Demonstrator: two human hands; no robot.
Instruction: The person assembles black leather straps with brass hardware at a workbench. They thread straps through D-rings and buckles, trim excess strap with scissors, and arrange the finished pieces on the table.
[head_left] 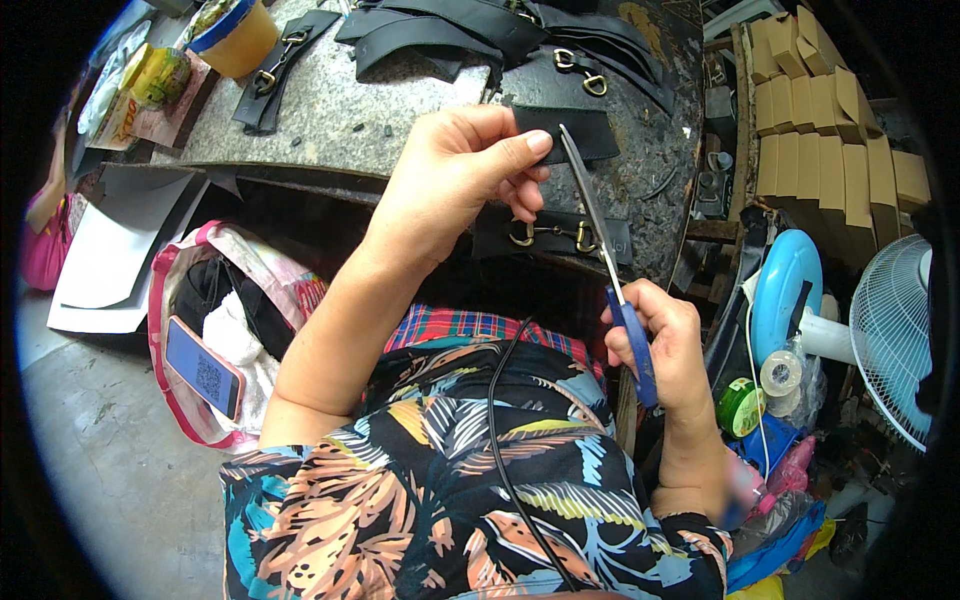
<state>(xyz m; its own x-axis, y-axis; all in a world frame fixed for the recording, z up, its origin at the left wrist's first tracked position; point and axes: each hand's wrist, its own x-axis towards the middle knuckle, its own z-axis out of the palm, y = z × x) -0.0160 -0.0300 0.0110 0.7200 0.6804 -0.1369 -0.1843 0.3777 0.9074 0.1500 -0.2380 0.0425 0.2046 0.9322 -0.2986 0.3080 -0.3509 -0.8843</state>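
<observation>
Between thumb and fingers my left hand (470, 165) pinches the left end of a flat black leather piece (585, 134) over the bench. My right hand (662, 345) is closed round the blue handles of a pair of scissors (602, 235). The long blades point up and away, their tips lying at the leather beside my left thumb. The blades look nearly closed; whether anything sits between them I cannot tell. Just below, at the bench's near edge, lies a black strap with a brass-coloured buckle (550, 235).
More black straps (430, 35) lie piled across the stone-topped bench (330, 120), with a yellow-and-blue tub (235, 40) at far left. Stacked brown boxes (825, 130) and a fan (890, 330) stand right. At left, a pink-edged bag (165, 350) holds a phone (205, 367).
</observation>
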